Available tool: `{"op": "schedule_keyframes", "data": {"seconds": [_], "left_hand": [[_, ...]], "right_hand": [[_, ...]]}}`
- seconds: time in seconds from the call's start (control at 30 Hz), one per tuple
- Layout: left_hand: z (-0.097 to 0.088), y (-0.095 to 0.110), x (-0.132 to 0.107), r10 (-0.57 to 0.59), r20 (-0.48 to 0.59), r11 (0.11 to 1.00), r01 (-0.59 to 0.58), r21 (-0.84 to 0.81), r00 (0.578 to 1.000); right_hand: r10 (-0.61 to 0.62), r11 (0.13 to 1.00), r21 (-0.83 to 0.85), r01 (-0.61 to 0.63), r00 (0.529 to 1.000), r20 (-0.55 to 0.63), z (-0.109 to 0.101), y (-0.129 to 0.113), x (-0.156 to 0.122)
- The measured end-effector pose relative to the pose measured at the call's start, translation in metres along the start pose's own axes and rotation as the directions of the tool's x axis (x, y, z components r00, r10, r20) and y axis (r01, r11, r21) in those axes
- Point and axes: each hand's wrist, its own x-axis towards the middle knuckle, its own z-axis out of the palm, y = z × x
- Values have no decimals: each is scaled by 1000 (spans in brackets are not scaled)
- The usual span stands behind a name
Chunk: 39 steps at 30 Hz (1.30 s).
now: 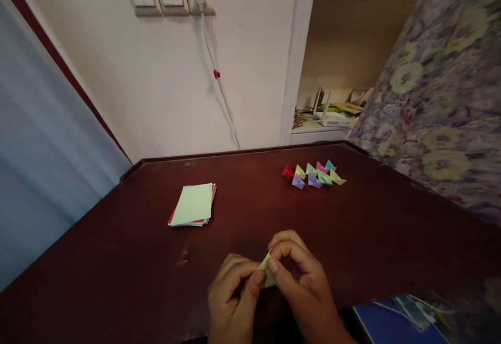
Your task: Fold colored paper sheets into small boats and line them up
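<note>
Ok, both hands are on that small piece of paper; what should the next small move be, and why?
Probably steady the yellow-green paper with the left hand and press a crease with the right hand: fingertips of both pinch it, and it looks flatter than the peaked folded shapes on the table, so more folding seems needed.

A stack of paper sheets (193,203) lies on the left half of a table (117,260), folded paper boats (314,180) on its right half, a wireless router (335,120) behind it.
</note>
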Motion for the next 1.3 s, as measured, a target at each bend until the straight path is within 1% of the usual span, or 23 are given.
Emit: {"op": "schedule_keyframes", "data": {"seconds": [0.1, 0.2, 0.3, 0.4, 0.5, 0.57, 0.63, 0.7, 0.77, 0.8, 0.83, 0.9, 0.97, 1.03, 1.17, 1.23, 1.3], "left_hand": [[2, -2, 0, -24, 24, 999, 25, -21, 999], [4, -1, 1, -58, 46, 997, 60, -47, 997], [4, 2, 2, -122, 71, 990, 126, -61, 990], [3, 3, 4, -179, 94, 979, 186, -77, 979], [2, 3, 5, -226, 110, 967, 237, -98, 968], [2, 2, 5, -288, 121, 943, 304, -139, 950], [2, 1, 4, -391, 147, 876, 416, -244, 909], [2, 0, 3, -502, 193, 746, 535, -396, 843], [2, 1, 3, -569, 236, 614, 598, -516, 788], [2, 1, 4, -586, 252, 569, 613, -548, 770], [2, 1, 4, -597, 263, 542, 623, -565, 758], [1, 1, 4, -611, 274, 521, 638, -568, 743], [1, -1, 3, -616, 278, 522, 646, -557, 737], [0, -3, 1, -607, 282, 541, 646, -539, 743], [-2, -6, -3, -568, 262, 626, 616, -478, 780], [-3, -4, -3, -553, 232, 681, 595, -428, 800], [-5, 0, -2, -531, 215, 740, 572, -353, 820]], "right_hand": [[2, 999, 32, 0, 999, -41, 0, 5, 1], [61, 990, 130, -51, 996, -71, 1, 9, 1], [121, 973, 212, -87, 981, -151, 4, 11, 2], [150, 969, 225, -102, 968, -203, 7, 11, 0], [170, 970, 206, -129, 966, -193, 8, 12, -2], [192, 967, 201, -159, 969, -157, 7, 14, -3], [230, 956, 212, -201, 966, -119, 4, 18, -3], [280, 931, 260, -256, 958, -60, 2, 22, -2], [337, 882, 336, -330, 941, 36, 2, 26, -1], [365, 852, 368, -373, 926, 94, 2, 27, -1], [390, 820, 394, -416, 909, 148, 2, 29, -1], [428, 763, 429, -484, 875, 226, 3, 31, -2], [435, 746, 433, -506, 862, 260, 2, 32, -2], [399, 789, 396, -470, 881, 252, 0, 31, -2], [263, 934, 194, -300, 945, 193, -6, 24, 2], [197, 973, 89, -215, 965, 172, -8, 19, 3], [137, 990, 4, -139, 978, 156, -9, 14, 3]]}}
